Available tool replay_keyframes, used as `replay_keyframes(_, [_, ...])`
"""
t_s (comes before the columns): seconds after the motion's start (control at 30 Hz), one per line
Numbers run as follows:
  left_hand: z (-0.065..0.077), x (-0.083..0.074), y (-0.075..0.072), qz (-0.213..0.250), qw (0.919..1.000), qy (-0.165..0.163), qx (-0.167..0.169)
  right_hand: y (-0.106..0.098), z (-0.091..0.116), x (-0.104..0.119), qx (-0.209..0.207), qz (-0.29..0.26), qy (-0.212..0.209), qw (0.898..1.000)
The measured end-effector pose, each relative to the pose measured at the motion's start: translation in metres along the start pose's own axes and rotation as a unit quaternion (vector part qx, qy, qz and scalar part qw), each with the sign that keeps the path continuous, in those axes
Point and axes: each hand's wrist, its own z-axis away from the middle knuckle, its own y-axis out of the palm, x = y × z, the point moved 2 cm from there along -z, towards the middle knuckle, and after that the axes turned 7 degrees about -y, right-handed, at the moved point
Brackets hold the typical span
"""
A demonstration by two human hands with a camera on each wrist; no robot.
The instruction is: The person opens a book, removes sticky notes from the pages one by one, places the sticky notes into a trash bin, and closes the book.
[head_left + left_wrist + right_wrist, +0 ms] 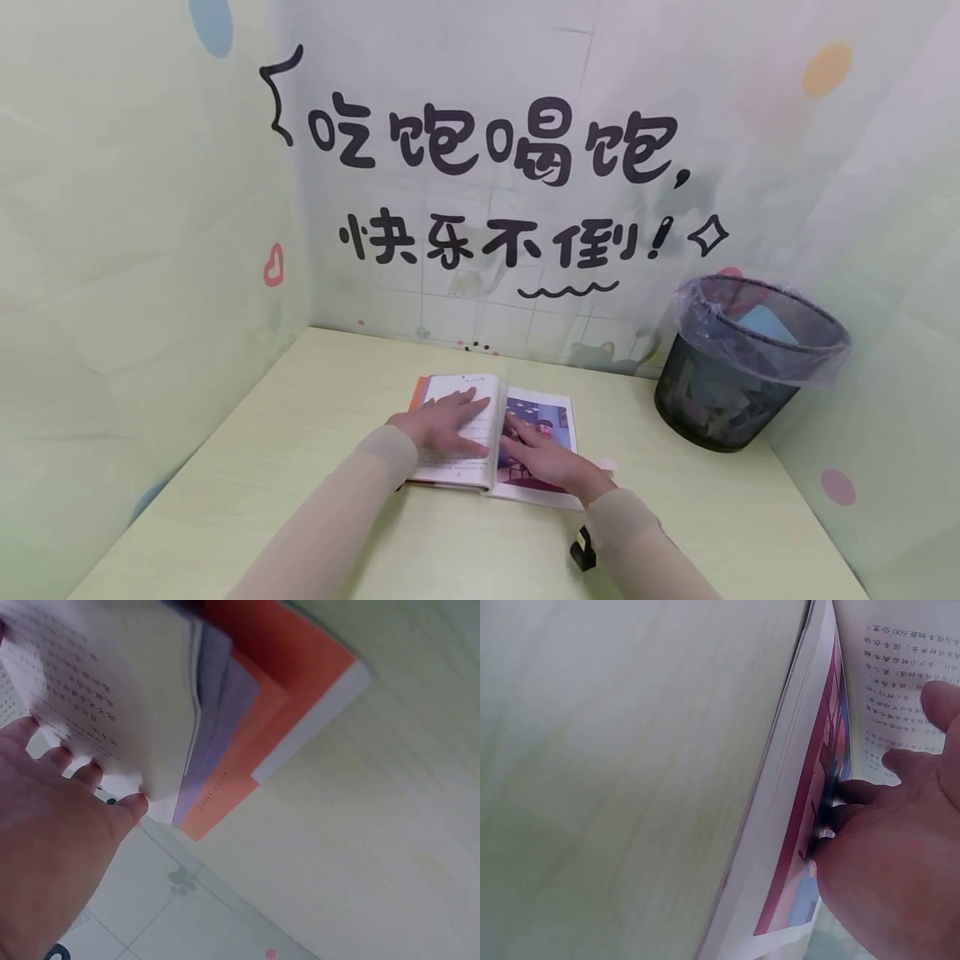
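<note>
An open book (483, 387) lies on the table, printed text on its left page and a colourful illustration (561, 414) on the right. My left hand (448, 423) rests on the text page with its fingers spread. In the left wrist view, the fingertips touch the page near its edge, and an orange cover flap (300, 652) sticks out beyond the pages. Fingers extended toward the spine, my right hand (551, 460) presses on the illustrated page. The right wrist view shows this hand (892, 862) over the picture, beside the book's page edges.
A small black object (582, 552) sits on the table (465, 550) by the right forearm. At the back right stands a black mesh bin (720, 400) lined with a clear bag, with scraps inside. Printed wall sheets enclose the table at the back and sides.
</note>
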Motion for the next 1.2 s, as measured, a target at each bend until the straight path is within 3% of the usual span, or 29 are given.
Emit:
replay_keyframes(0.13, [0.0,0.012,0.002,0.014,0.9999,-0.001,-0.006,0.002,-0.003,0.004,0.018,-0.007,-0.027,0.999])
replay_keyframes(0.3, [0.006,0.04,0.003,0.025,0.998,-0.057,0.006,0.004,-0.006,0.006,0.03,-0.017,-0.044,0.998])
replay_keyframes(0.43, [0.015,0.062,-0.002,0.024,0.9951,-0.095,0.018,0.006,-0.007,0.011,0.031,0.039,-0.021,0.999])
replay_keyframes(0.6, [0.019,0.075,-0.007,0.009,0.997,-0.077,0.008,0.01,-0.007,0.017,0.032,0.119,-0.001,0.992])
replay_keyframes(0.9, [0.019,0.078,-0.024,0.039,0.9936,-0.105,0.013,0.015,-0.007,0.027,0.024,0.141,0.03,0.989])
replay_keyframes(1.1, [0.004,0.06,-0.035,0.056,0.9951,-0.054,-0.061,0.015,-0.008,0.028,0.021,0.15,0.045,0.988])
replay_keyframes(1.2, [-0.004,0.043,-0.035,0.055,0.9946,-0.041,-0.078,0.015,-0.007,0.028,0.021,0.153,0.048,0.987])
